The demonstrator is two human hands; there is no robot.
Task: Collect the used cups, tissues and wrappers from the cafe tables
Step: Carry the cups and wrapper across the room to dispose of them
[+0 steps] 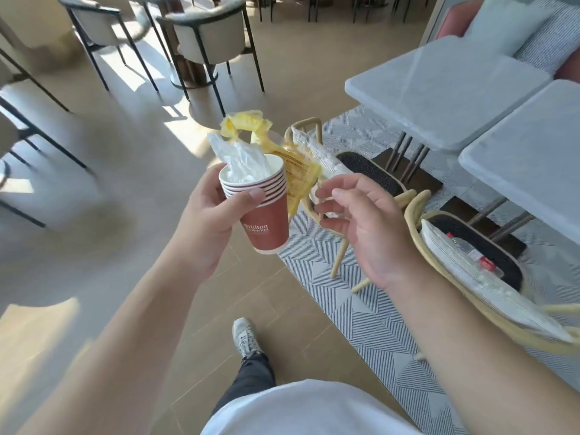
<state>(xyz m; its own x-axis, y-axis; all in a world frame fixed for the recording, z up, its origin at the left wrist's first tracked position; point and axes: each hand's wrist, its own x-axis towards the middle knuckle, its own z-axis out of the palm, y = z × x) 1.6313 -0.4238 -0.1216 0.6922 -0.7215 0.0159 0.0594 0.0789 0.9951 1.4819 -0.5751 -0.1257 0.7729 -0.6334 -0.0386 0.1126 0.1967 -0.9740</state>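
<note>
The left hand [207, 215] grips a stack of nested red paper cups [265, 211], mouth tilted up and away, long axis leaning left. Crumpled white tissue [241, 161] sits in the top cup. Yellow plastic wrappers [292, 164] stick out beside the rim. The right hand [361, 227], fingers curled, pinches the clear-and-white wrapper [317, 158], which points up-left. 2 grey marble-topped tables [445, 89] stand to the right.

Cafe: marble tables [445, 89], chairs [207, 39].
</note>
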